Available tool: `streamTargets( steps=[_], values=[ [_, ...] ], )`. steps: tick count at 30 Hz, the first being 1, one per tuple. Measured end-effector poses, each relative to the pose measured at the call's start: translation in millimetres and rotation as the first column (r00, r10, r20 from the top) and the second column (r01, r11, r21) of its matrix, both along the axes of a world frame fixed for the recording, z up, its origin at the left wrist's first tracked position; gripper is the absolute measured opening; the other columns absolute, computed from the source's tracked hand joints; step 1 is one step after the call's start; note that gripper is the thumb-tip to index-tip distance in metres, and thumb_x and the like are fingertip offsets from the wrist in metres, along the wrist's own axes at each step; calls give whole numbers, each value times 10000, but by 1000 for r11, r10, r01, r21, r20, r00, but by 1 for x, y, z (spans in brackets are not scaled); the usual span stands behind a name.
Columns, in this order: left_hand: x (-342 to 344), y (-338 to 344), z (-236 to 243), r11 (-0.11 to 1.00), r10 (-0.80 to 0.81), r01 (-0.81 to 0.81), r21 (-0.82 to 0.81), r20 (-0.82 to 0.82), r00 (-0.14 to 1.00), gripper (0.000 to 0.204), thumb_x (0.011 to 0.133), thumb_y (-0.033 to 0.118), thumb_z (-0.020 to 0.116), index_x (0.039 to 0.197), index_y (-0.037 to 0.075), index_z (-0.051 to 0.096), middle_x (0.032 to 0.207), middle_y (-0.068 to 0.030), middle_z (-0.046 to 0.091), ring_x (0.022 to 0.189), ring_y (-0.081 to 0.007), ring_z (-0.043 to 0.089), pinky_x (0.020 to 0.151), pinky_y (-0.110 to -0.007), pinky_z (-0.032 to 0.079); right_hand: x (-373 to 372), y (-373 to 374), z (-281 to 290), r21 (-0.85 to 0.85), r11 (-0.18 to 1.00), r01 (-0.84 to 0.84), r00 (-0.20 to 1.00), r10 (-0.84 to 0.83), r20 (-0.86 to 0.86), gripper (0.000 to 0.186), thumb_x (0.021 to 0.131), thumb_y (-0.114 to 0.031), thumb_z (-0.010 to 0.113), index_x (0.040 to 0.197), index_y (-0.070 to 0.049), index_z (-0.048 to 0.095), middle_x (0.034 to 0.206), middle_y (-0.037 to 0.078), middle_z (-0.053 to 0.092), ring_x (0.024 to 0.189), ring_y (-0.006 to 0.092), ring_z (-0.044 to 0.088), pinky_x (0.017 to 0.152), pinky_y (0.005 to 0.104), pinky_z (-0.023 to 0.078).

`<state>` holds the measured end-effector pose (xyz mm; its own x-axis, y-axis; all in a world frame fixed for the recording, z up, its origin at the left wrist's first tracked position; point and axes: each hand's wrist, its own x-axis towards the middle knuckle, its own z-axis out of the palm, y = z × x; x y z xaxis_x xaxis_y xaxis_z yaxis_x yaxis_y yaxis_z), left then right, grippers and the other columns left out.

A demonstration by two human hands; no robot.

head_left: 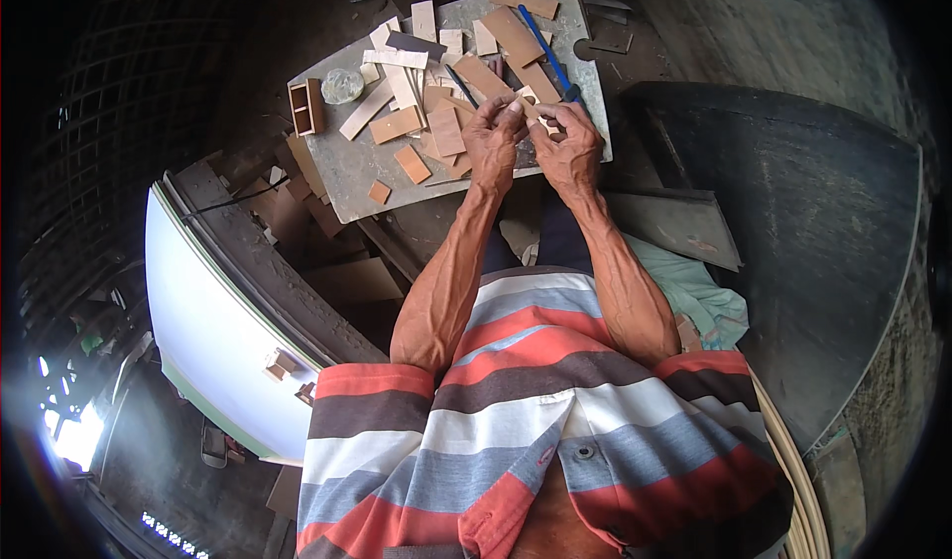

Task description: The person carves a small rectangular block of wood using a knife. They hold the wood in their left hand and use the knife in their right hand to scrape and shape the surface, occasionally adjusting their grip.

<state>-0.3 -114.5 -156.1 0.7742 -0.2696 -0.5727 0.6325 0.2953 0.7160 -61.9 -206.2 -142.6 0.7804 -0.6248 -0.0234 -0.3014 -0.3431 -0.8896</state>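
My left hand [493, 144] and my right hand [568, 150] meet over the right front part of a worn grey board [347, 184]. Fingertips of both are pinched on a small wooden piece [530, 106], partly hidden by the fingers. Beyond them lie a long blue tool [541, 35] and a thin dark stick-like tool [460, 85]. Many flat wood pieces [446, 130], pale and brown, overlap to the left of my hands. At the board's left edge stands a small wooden box [305, 108] with a divider, beside a round clear container [342, 86].
A bright white panel [233, 331] stands to my left, with small wood blocks [282, 365] on it. Scrap boards [354, 281] lie below the work board's left side. To my right are a large dark curved panel [793, 212] and a pale green cloth [689, 291].
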Motion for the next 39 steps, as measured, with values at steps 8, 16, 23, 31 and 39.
streamTargets(
  steps=[8, 16, 23, 31, 39],
  values=[
    [1, -1, 0, 1000, 4, -4, 16, 17, 1000, 166, 927, 79, 629, 1071, -2, 615, 1009, -93, 690, 860, -136, 645, 758, -245, 531, 4, -1, -6, 517, 849, 111, 991, -54, -123, 234, 848, -184, 726, 945, 19, 665, 815, 60, 663, 697, 125, 615, 614, 275, 508],
    [1, 4, 6, 997, -49, 54, 54, -91, 995, 214, 922, 133, 641, 1095, 12, 610, 1011, -84, 666, 907, -159, 638, 827, -301, 540, 7, -13, -8, 712, 686, 150, 982, -22, -185, 262, 864, -233, 706, 901, 25, 684, 700, -12, 611, 560, 51, 538, 516, 202, 445],
    [33, 40, 24, 777, -611, 626, 70, -152, 776, 290, 917, 173, 652, 1142, -10, 631, 1001, -89, 670, 895, -185, 675, 806, -320, 558, 15, -62, 2, 692, 668, -274, 820, 538, -195, 200, 815, -187, 683, 773, 9, 694, 615, 3, 587, 520, 63, 504, 491, 228, 405],
    [46, 62, 30, 587, -781, 799, 131, -169, 602, 183, 866, 159, 715, 952, -2, 700, 858, -86, 704, 796, -160, 695, 762, -271, 562, 39, -58, 27, 529, 617, -583, 571, 774, -275, 263, 786, -227, 719, 833, 32, 709, 651, 48, 619, 609, 134, 557, 609, 289, 473],
    [13, 58, 28, 951, -258, 275, 138, -131, 957, 162, 888, 132, 695, 921, -27, 692, 867, -80, 703, 768, -142, 661, 738, -258, 535, 11, -3, 44, -36, 869, -494, 869, 491, -66, 483, 742, -115, 755, 1200, -68, 609, 935, 113, 607, 812, 258, 641, 710, 364, 520]
  ],
)
